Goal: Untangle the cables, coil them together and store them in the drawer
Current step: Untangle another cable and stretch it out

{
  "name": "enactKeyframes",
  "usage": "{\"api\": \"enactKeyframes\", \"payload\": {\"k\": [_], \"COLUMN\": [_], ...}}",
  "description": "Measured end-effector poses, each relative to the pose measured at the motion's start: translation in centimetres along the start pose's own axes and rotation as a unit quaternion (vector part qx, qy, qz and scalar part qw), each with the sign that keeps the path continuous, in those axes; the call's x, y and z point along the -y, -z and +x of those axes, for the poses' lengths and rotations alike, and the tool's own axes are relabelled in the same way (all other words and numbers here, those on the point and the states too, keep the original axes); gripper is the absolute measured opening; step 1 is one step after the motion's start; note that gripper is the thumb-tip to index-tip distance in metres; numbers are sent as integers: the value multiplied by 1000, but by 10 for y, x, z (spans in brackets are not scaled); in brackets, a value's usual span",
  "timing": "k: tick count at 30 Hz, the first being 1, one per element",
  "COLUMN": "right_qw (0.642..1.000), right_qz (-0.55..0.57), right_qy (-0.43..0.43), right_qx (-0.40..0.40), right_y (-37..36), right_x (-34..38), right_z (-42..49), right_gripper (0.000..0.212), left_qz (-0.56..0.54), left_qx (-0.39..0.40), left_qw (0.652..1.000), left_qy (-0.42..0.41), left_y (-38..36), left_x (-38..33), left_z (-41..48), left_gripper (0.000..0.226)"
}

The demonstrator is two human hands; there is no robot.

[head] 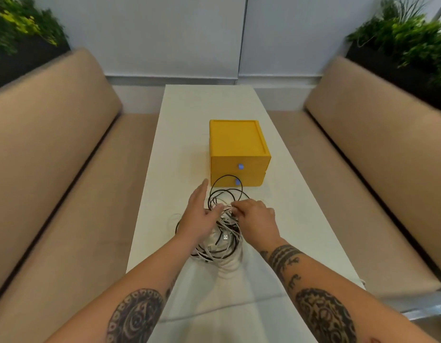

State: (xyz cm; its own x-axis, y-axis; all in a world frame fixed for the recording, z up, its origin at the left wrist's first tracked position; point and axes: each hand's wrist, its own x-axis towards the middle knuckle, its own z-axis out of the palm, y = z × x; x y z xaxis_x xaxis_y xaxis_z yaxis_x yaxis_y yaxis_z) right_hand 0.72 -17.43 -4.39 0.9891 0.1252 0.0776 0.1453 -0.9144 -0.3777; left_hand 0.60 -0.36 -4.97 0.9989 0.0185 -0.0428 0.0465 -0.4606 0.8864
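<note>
Cables [222,233]: black and white, all mixed up in one messy heap. Lying on the table [189,115], just in front of the box [236,144]. One black loop [227,184] standing up in front of the lower drawer [251,180]. A little plug [225,236] showing in the middle of the heap. Not sorted out, not coiled, not put away.

Could go wrong with a hard pull: knots pulled tighter, not looser. Could also go wrong if the black loop catches on the lower knob [237,182] and tugs the box along. Might slide off the side of the table too, with loose ends lying near the edge. Both drawers closed, so hard to open one with two hands full of cable.

Left hand [198,219]: wide, fingers mostly straight, tips touching the top of the heap. Holding nothing, as far as can be seen. Right hand [255,219]: narrow, fingers curled, pinching a few thin strands at the top of the heap, right beside the left fingertips.

Box yellow, with two drawers and a blue knob on each. Soft tan benches [53,144] on both sides of the table. Green plants [412,38] up behind them.
</note>
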Motion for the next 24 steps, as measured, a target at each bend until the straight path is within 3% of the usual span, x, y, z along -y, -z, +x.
{"api": "enactKeyframes", "payload": {"k": [3,6,9,16,18,20,22,24], "right_qw": [998,994,989,978,982,987,983,980], "right_qz": [36,48,62,108,135,154,164,141], "right_qy": [41,70,78,106,86,33,-55,-138], "right_qx": [5,67,110,144,97,0,-68,-19], "right_y": [-14,-30,-44,-27,-18,-11,-8,-12], "right_x": [-1,-4,-12,-18,-19,-21,-27,-35], "right_z": [-10,-23,-33,-26,-21,-13,-5,2], "right_gripper": [23,20,19,26,25,20,19,29], "left_qz": [58,34,105,204,228,240,239,223], "left_qx": [79,77,76,133,131,121,117,111], "left_qw": [995,995,989,963,959,959,961,966], "left_qy": [-31,-50,-77,-118,-107,-90,-75,-73], "left_y": [-4,-4,-1,-4,-7,-9,-10,-11], "left_x": [10,27,48,67,68,72,74,71], "left_z": [7,1,-2,-4,-2,0,2,-2], "left_gripper": [65,39,14,38,49,75,81,69]}}
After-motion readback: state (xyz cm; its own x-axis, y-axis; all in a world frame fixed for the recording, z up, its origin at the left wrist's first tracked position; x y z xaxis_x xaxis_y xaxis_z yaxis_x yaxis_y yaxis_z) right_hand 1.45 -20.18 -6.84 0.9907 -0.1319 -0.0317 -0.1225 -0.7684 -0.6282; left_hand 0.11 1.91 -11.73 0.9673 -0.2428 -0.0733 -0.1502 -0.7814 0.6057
